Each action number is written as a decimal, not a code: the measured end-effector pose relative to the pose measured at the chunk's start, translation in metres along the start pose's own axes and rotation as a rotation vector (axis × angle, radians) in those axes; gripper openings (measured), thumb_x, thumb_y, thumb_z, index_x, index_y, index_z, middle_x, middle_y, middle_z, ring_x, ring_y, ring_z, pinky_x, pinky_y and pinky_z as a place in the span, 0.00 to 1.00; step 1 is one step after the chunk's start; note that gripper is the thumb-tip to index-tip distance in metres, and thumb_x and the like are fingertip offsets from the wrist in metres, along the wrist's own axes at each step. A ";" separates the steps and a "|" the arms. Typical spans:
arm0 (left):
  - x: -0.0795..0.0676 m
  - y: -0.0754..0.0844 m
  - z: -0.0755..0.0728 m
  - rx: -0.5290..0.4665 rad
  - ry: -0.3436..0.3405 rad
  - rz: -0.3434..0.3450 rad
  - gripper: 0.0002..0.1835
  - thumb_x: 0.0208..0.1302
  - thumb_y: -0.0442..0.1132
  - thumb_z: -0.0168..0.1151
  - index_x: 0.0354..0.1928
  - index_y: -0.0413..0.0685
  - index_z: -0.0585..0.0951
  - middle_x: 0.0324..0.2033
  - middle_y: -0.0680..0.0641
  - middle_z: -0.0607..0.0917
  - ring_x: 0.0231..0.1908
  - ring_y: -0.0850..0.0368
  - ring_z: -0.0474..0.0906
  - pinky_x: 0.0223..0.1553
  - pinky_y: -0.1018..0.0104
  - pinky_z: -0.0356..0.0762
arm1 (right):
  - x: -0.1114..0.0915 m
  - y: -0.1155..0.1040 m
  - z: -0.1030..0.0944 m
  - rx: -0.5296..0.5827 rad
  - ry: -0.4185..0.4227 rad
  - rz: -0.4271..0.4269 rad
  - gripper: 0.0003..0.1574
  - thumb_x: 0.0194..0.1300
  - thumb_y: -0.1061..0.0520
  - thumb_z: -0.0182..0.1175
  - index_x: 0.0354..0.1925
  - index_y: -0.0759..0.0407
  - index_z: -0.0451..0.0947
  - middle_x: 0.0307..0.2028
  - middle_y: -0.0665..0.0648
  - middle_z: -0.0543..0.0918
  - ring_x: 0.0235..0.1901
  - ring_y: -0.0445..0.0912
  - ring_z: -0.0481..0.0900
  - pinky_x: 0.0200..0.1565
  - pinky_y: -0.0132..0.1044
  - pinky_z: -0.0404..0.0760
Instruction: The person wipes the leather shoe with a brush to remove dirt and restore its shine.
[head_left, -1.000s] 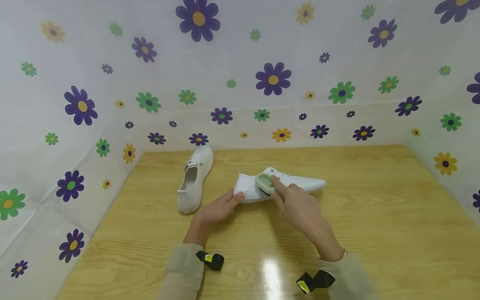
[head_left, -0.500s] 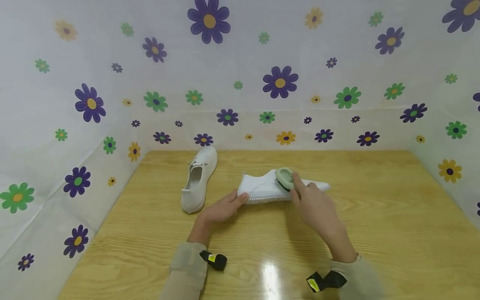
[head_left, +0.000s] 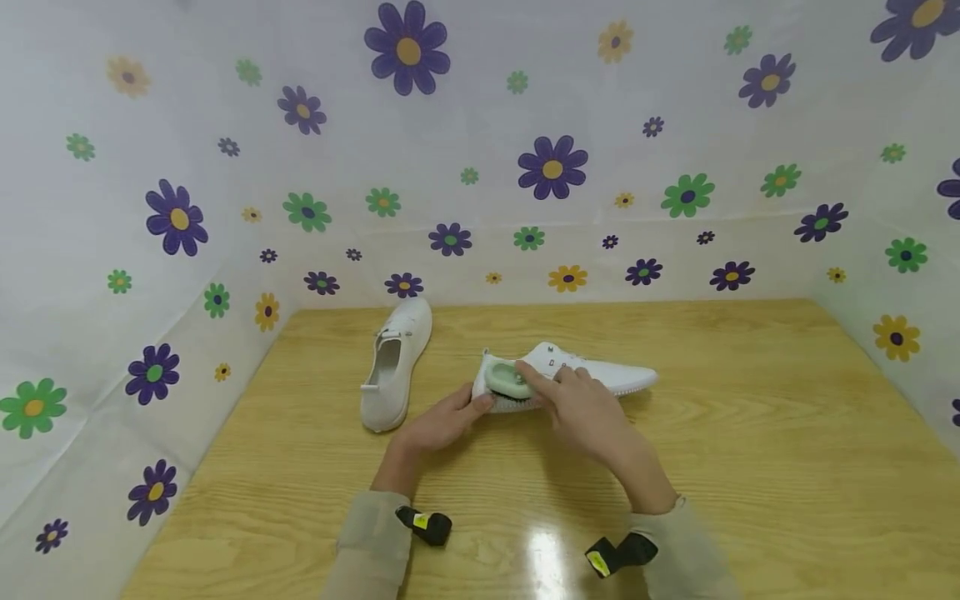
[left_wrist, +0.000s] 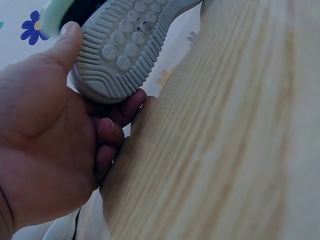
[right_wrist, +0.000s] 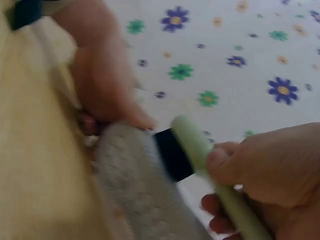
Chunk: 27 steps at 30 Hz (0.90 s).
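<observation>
A white shoe [head_left: 607, 375] lies tipped on its side on the table, toe to the right, its grey ridged sole [left_wrist: 125, 47] facing the person. My left hand [head_left: 442, 419] grips its heel, thumb on the sole's edge and fingers underneath. In my right hand [head_left: 588, 414] is a pale green brush [head_left: 508, 379], gripped by its handle with the index finger stretched along it. The brush's dark bristles [right_wrist: 172, 154] press on the shoe's side near the heel. A second white shoe [head_left: 396, 367] stands upright to the left, touched by neither hand.
The wooden table [head_left: 750, 467] extends on both sides and in front of the hands. A white flower-printed sheet [head_left: 480, 125] closes off the back and sides. Black wrist cameras [head_left: 427, 525] sit on both sleeves.
The brush in my right hand first slid right toward the shoe's middle, then came back left to the heel. My left hand keeps its hold on the heel.
</observation>
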<state>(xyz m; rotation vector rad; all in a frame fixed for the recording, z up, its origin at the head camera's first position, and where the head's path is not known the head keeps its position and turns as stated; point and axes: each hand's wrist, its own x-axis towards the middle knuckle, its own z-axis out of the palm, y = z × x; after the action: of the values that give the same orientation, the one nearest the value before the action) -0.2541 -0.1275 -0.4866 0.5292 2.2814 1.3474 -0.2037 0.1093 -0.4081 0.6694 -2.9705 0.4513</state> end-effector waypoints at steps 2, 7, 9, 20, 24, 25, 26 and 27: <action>0.000 0.000 0.000 0.002 0.015 -0.011 0.38 0.71 0.61 0.40 0.73 0.46 0.50 0.70 0.44 0.57 0.70 0.51 0.50 0.68 0.52 0.48 | -0.006 0.011 -0.012 -0.004 -0.010 0.012 0.29 0.71 0.56 0.52 0.67 0.42 0.64 0.34 0.60 0.77 0.32 0.50 0.70 0.33 0.42 0.72; -0.001 0.002 -0.001 0.017 0.028 -0.035 0.36 0.71 0.60 0.40 0.72 0.43 0.54 0.68 0.42 0.62 0.68 0.50 0.54 0.67 0.52 0.50 | -0.015 0.028 -0.023 0.018 -0.013 0.002 0.28 0.69 0.59 0.53 0.66 0.45 0.67 0.34 0.62 0.78 0.35 0.54 0.72 0.35 0.47 0.74; -0.001 0.001 -0.001 0.017 0.024 -0.023 0.34 0.72 0.59 0.40 0.70 0.43 0.57 0.66 0.41 0.65 0.67 0.49 0.57 0.66 0.51 0.53 | -0.011 0.023 -0.017 -0.003 0.005 -0.027 0.30 0.68 0.60 0.55 0.66 0.44 0.67 0.35 0.62 0.78 0.34 0.54 0.72 0.36 0.47 0.75; 0.000 -0.001 -0.001 -0.020 -0.006 0.035 0.38 0.72 0.60 0.39 0.74 0.48 0.45 0.72 0.48 0.52 0.71 0.55 0.47 0.69 0.54 0.47 | 0.024 -0.020 0.015 -0.016 0.128 -0.041 0.26 0.70 0.53 0.54 0.65 0.39 0.69 0.30 0.59 0.76 0.28 0.49 0.69 0.30 0.42 0.70; -0.002 0.000 -0.001 -0.027 0.002 -0.009 0.38 0.71 0.62 0.40 0.73 0.48 0.50 0.70 0.47 0.58 0.69 0.53 0.52 0.68 0.53 0.50 | 0.026 -0.018 0.015 0.005 0.115 0.056 0.27 0.70 0.53 0.54 0.65 0.38 0.67 0.35 0.62 0.78 0.31 0.52 0.72 0.35 0.45 0.73; -0.002 0.000 -0.001 -0.022 0.007 -0.025 0.38 0.70 0.63 0.40 0.73 0.49 0.51 0.70 0.47 0.59 0.69 0.54 0.53 0.68 0.53 0.50 | 0.026 -0.017 0.015 -0.003 0.123 0.065 0.27 0.70 0.53 0.54 0.66 0.39 0.67 0.36 0.63 0.78 0.33 0.53 0.73 0.36 0.47 0.74; -0.002 0.000 -0.001 -0.020 0.012 -0.028 0.38 0.70 0.63 0.40 0.73 0.48 0.51 0.69 0.47 0.59 0.68 0.53 0.54 0.68 0.53 0.50 | 0.026 -0.016 0.014 -0.007 0.131 0.069 0.28 0.70 0.54 0.54 0.66 0.39 0.67 0.37 0.63 0.78 0.34 0.54 0.73 0.37 0.47 0.74; -0.003 0.001 -0.002 -0.018 0.017 -0.034 0.38 0.70 0.63 0.40 0.73 0.48 0.52 0.69 0.46 0.60 0.68 0.53 0.54 0.68 0.53 0.50 | 0.026 -0.016 0.014 -0.008 0.135 0.068 0.28 0.70 0.54 0.54 0.66 0.40 0.67 0.37 0.63 0.78 0.35 0.54 0.73 0.38 0.48 0.74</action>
<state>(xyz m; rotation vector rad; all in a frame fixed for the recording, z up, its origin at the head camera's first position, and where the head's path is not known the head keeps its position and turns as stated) -0.2530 -0.1302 -0.4848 0.4725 2.2795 1.3589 -0.2209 0.0808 -0.4139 0.5162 -2.8728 0.4687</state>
